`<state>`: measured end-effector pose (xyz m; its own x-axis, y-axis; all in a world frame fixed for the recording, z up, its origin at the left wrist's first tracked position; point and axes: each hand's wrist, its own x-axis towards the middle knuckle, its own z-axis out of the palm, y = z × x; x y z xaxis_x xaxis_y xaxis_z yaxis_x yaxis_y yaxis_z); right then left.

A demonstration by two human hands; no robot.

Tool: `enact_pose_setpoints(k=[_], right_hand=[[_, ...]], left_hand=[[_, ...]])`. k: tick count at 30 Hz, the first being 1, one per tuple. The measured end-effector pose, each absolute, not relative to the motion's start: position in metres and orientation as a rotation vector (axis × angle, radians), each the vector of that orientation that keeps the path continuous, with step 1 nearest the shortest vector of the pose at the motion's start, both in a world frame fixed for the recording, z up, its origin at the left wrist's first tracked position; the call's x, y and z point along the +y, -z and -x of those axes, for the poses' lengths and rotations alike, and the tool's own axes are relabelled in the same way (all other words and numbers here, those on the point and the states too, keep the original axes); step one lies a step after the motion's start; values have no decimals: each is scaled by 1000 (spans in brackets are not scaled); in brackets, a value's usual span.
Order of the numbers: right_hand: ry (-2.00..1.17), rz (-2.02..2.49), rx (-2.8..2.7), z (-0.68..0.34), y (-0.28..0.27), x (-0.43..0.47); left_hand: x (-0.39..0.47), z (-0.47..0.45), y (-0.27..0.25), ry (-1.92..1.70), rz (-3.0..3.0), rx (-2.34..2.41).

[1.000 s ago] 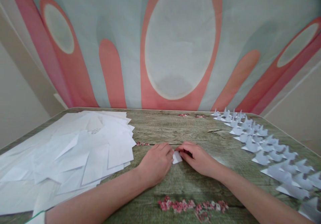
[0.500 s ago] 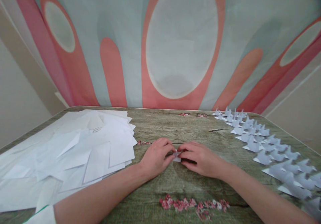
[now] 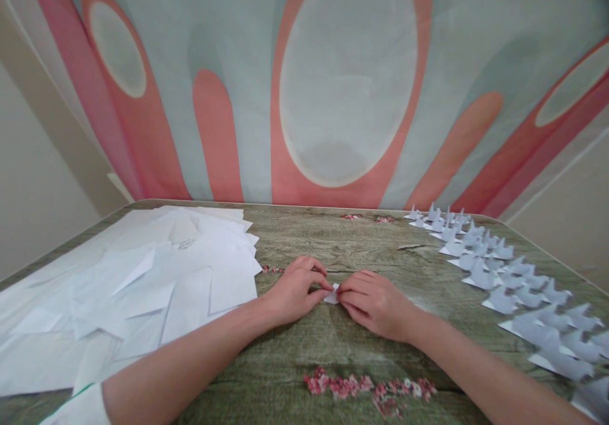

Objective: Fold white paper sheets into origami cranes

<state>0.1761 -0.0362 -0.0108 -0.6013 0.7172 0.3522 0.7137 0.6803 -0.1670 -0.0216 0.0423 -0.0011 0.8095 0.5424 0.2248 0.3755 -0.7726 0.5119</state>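
A small folded piece of white paper (image 3: 332,294) is held just above or on the table, in the middle of the view. My left hand (image 3: 301,290) pinches its left side between thumb and fingertips. From the right, my right hand (image 3: 375,303) pinches the other side, its fingers curled together. Parts of the paper are hidden behind the fingertips, so its exact folds cannot be made out.
A spread heap of white paper sheets (image 3: 190,292) covers the table's left side. Rows of folded white paper birds (image 3: 480,275) stand along the right side. The wood-patterned table (image 3: 295,235) bears printed pink flowers (image 3: 342,385). A patterned backdrop (image 3: 252,95) hangs behind.
My fingers have shifted on the paper, which now shows a more compact, pointed shape. The right hand's fingers have drawn closer together. Papers and birds stay in place.
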Motion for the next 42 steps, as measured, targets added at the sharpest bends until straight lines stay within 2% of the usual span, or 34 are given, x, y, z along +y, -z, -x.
enact_pose_setpoints(k=[7, 17, 42], right_hand=[[-325, 1223, -2235, -169, 15, -36], [-555, 1308, -2006, -165, 17, -35], [-564, 1342, -1939, -163, 20, -34]], left_hand=[[46, 21, 1, -446, -2504, 723], [46, 24, 0, -426, -2513, 716], [40, 23, -3, -419, -2523, 770]])
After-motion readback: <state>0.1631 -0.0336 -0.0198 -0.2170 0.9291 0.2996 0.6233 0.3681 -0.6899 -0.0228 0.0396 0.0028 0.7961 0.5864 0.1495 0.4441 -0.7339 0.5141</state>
